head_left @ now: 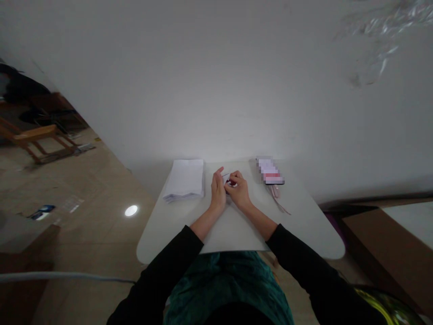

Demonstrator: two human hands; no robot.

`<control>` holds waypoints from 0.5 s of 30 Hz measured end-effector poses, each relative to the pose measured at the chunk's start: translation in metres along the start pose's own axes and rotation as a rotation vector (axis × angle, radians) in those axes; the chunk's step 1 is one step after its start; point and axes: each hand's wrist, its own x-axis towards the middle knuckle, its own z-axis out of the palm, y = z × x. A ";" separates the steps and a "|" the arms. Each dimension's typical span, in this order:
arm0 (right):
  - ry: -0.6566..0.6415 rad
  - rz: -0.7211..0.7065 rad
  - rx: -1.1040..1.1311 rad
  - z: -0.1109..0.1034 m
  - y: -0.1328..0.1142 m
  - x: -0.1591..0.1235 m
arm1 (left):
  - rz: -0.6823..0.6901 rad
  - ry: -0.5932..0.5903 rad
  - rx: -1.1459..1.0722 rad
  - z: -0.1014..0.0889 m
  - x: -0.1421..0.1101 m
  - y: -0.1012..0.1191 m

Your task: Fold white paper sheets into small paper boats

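My left hand [218,188] and my right hand [239,189] meet above the middle of a white table [233,228]. Between them is a small dark red object [232,183], too small to name, pinched in my right fingers. A pale piece with a thin dark edge [225,175] shows beside my left fingers, which curl around something mostly hidden. To the left lies a stack of white paper [186,178]. On the right rests a phone [270,171], its screen blurred, with a pink strap [275,193] attached.
A white wall [216,90] rises directly behind the table. Wooden chairs [40,133] stand on the tiled floor [111,198] to the far left. A brown cardboard box [385,243] sits at the right, and a pale cable [67,275] crosses the lower left.
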 end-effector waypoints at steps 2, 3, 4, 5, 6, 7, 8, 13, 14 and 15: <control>0.015 -0.008 -0.007 0.001 -0.001 0.000 | 0.003 -0.018 -0.018 0.002 -0.003 0.000; 0.026 -0.005 -0.015 0.001 -0.001 0.000 | -0.006 -0.054 -0.031 0.002 -0.004 0.000; 0.037 0.001 -0.027 0.001 0.000 0.000 | -0.010 -0.087 -0.041 0.002 -0.004 -0.001; 0.046 0.010 -0.041 0.002 0.001 0.000 | -0.003 -0.109 -0.044 0.002 -0.005 -0.001; 0.050 0.019 -0.053 0.002 0.002 -0.001 | 0.013 -0.115 -0.040 0.002 -0.006 -0.002; 0.045 0.026 -0.061 0.001 0.003 -0.001 | 0.034 -0.109 -0.031 0.001 -0.007 -0.002; 0.036 0.034 -0.061 0.001 0.004 -0.002 | 0.054 -0.103 -0.022 0.001 -0.008 -0.001; 0.016 0.113 0.030 0.001 0.010 -0.005 | 0.096 -0.110 0.028 -0.003 -0.010 0.000; 0.023 0.140 0.048 0.001 0.012 -0.005 | 0.093 -0.114 0.030 -0.003 -0.010 0.000; 0.034 0.163 0.062 0.002 0.013 -0.006 | 0.088 -0.118 0.025 -0.003 -0.010 -0.001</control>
